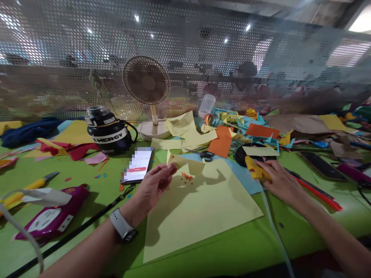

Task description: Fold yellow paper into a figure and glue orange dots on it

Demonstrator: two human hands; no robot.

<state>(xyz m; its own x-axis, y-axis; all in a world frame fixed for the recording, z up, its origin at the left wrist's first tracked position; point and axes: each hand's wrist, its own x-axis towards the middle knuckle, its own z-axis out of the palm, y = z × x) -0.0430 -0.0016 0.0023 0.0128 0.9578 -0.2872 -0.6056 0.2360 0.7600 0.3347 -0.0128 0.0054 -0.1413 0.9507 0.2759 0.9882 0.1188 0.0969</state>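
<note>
My left hand (159,178) pinches a small strip of pale yellow paper (188,161) with a bent-up end, just above a large pale yellow sheet (203,224). Small orange paper bits (187,177) lie on that sheet below the strip. Out to the right, my right hand (274,175) has its fingers around a yellow corded glue gun (256,170), beside a round black holder (239,155). A pale cord (272,222) runs from the tool toward the front edge. Behind the large sheet are black-handled scissors (207,155).
Behind stand a fan (146,81) and a black bottle (107,135). Colored paper scraps (222,141) pile up at the back. A lit phone (139,165), purple power strip (55,212) and yellow-handled tool (34,185) lie left; a dark phone (321,166) and red pen-like stick (319,195) right.
</note>
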